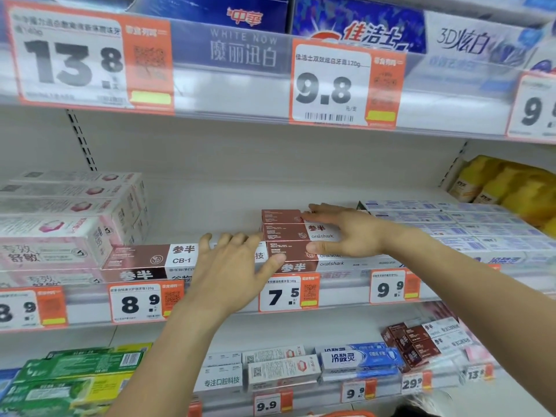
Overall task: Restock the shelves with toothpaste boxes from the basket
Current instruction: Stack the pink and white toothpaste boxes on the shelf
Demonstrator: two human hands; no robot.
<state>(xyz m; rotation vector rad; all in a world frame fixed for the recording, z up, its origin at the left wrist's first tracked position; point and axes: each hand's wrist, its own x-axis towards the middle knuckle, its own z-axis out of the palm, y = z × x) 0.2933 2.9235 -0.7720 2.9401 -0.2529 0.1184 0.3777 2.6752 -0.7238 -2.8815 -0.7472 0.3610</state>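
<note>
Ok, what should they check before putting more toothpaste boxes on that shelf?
1. Reddish-brown boxes lined up in a neat row: ok, three lie side by side.
2. Right hand steadying them: ok, fingers lie flat across the boxes.
3. Left hand free for the next box: ok, open, holding nothing.
4. Room behind the row: ok, bare middle shelf shows there.
5. Boxes match the 7.5 price tag below: cannot tell, print too small.
6. Basket still has boxes: cannot tell, only an orange edge shows at the bottom.
</note>
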